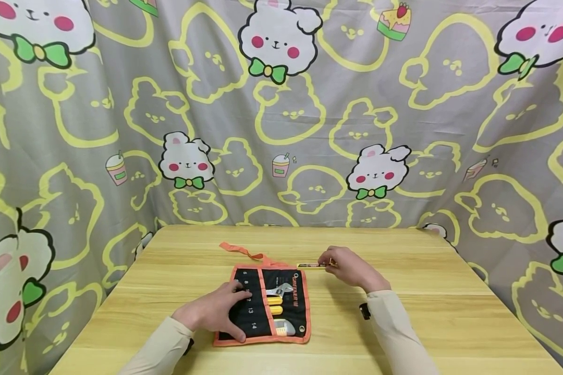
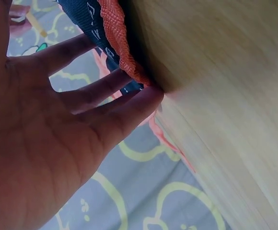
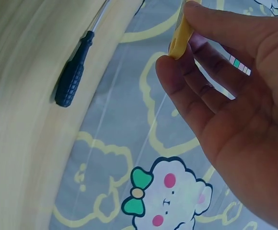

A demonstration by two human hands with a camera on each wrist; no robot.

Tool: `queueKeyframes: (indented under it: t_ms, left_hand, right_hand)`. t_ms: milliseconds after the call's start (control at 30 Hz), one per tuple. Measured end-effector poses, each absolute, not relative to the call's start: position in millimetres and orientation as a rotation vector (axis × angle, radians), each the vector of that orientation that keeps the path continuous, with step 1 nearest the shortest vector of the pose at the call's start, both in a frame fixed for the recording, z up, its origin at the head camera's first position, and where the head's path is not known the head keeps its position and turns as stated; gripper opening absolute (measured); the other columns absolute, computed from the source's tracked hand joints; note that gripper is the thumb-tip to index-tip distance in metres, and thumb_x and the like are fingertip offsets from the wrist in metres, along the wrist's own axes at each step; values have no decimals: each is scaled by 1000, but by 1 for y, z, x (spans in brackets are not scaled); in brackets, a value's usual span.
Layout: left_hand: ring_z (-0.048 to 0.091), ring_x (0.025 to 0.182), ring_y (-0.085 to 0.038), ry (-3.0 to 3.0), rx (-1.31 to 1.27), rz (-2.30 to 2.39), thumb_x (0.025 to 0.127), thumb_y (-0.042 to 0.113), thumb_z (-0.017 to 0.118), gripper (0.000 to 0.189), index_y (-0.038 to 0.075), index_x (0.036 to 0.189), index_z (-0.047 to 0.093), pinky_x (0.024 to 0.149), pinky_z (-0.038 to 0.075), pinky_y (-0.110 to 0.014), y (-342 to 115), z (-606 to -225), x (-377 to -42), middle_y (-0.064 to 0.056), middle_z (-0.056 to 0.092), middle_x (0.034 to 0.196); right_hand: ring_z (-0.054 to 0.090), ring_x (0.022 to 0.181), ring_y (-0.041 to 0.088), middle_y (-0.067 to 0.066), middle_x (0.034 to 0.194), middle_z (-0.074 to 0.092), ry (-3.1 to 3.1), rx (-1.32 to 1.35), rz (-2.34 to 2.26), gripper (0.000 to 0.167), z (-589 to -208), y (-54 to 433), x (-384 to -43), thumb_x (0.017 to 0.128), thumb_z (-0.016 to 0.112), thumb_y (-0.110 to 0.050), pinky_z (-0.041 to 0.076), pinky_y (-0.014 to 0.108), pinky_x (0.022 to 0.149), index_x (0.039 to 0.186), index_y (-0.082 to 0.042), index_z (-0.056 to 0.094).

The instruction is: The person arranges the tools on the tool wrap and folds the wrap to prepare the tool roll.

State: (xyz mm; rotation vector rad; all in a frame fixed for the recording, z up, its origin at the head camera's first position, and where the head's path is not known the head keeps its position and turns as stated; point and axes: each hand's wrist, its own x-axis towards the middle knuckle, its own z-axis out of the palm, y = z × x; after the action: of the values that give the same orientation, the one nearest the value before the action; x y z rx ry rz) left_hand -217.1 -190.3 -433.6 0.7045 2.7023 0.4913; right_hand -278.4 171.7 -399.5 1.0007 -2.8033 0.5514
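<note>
A black tool pouch with orange trim (image 1: 258, 333) lies unrolled on the table. My left hand (image 1: 216, 307) rests on its numbered pockets, fingers spread, and the thumb touches the near orange edge (image 2: 124, 52). From its pockets stick out an adjustable wrench (image 1: 283, 289), two yellow handles (image 1: 275, 301) and a grey tool with a yellow part (image 1: 284, 327). Just beyond the pouch's far right corner, my right hand (image 1: 354, 268) pinches a slim yellow-edged tool (image 1: 311, 266) with a dark label between thumb and fingers. Its yellow end (image 3: 179, 43) shows in the right wrist view; its kind is unclear.
An orange strap (image 1: 244, 252) trails from the pouch toward the far left. A dark-handled screwdriver (image 3: 74, 72) lies near a table edge in the right wrist view. The wooden table (image 1: 169, 260) meets a grey patterned curtain (image 1: 234, 114) behind and at both sides.
</note>
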Motion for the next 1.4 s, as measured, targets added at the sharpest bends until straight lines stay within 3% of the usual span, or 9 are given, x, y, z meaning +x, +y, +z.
queueKeyframes:
  t_ms: [300, 1033, 1400]
  left_hand:
    - [44, 125, -26, 2717, 754, 475, 69, 59, 89, 94, 16, 146, 57, 100, 49, -52, -190, -432, -217, -5, 44, 139]
    - [45, 127, -28, 2719, 732, 460, 69, 60, 89, 95, 16, 147, 56, 102, 48, -54, -190, -432, -217, -10, 43, 145]
    - [45, 127, -28, 2721, 724, 453, 69, 60, 89, 95, 17, 147, 56, 103, 47, -54, -190, -432, -217, -10, 43, 146]
  right_hand:
    - [66, 87, 16, 4, 96, 70, -2802, 1024, 541, 17, -401, 161, -279, 92, 71, 4, 57, 35, 79, 107, -4, 77]
    - [68, 94, 22, 7, 103, 71, -2843, 1103, 550, 19, -421, 122, -284, 92, 71, 3, 57, 38, 83, 109, -3, 77]
    - [67, 93, 18, 4, 102, 70, -2852, 1160, 508, 15, -427, 108, -287, 94, 72, -2, 57, 33, 81, 107, -8, 78]
